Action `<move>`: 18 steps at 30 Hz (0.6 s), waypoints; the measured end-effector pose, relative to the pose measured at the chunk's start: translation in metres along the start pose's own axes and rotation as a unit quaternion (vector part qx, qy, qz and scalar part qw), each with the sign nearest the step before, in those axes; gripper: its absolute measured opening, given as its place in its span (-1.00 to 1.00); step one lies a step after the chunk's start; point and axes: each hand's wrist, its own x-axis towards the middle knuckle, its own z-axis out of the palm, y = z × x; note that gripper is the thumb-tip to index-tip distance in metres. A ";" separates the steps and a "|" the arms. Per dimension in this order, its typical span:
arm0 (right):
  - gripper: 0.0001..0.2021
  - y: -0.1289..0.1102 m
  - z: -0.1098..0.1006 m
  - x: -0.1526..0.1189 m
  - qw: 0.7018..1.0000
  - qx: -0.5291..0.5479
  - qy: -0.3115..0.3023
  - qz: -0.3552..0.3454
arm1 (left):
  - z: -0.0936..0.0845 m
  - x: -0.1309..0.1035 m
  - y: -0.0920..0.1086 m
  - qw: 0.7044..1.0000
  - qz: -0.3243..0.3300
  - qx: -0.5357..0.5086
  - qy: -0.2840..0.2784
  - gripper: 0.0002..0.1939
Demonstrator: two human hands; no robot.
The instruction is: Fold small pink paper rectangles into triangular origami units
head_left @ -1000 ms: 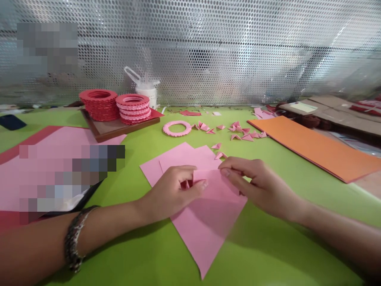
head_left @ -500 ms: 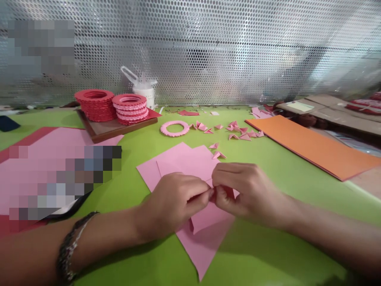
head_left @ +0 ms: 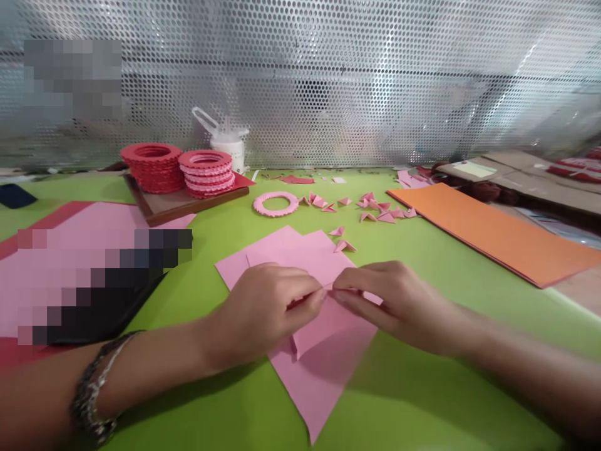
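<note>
My left hand (head_left: 270, 310) is closed in a pinch over the pink paper sheets (head_left: 323, 388), its fingertips near the middle of the view. Facing it, my right hand (head_left: 399, 307) pinches too, and the fingertips of both hands nearly meet. Whatever small piece lies between the fingers is too hidden to name. Several small folded pink pieces (head_left: 345, 246) lie just beyond my right hand. Farther back sits a pink scalloped ring (head_left: 275, 204).
On a brown tray (head_left: 188, 207) at the back left stand red rings (head_left: 153, 169) and pink-and-red rings (head_left: 207, 175), with a white container (head_left: 228, 150) behind. Orange paper (head_left: 498, 235) lies right; a dark device (head_left: 107, 307) lies left on pink paper. A perforated screen (head_left: 310, 94) stands behind.
My left hand has shifted slightly left and my right fingertips slightly left and up. The fingers of both hands have straightened somewhat. The dark device's surface has turned from lit to dark.
</note>
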 end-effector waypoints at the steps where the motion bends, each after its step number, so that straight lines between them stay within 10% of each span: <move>1: -0.78 -0.001 0.002 0.000 1.000 0.000 0.007 0.003 | -0.001 0.000 0.000 1.000 0.006 0.016 0.001 -0.80; 11: -0.78 -0.006 -0.006 -0.004 0.992 0.023 0.124 -0.014 | -0.029 0.007 0.002 0.956 0.106 0.268 0.048 -0.80; 18: -0.76 0.005 -0.016 -0.001 0.979 0.104 0.156 0.086 | -0.040 0.016 -0.022 0.973 -0.055 0.209 0.077 -0.82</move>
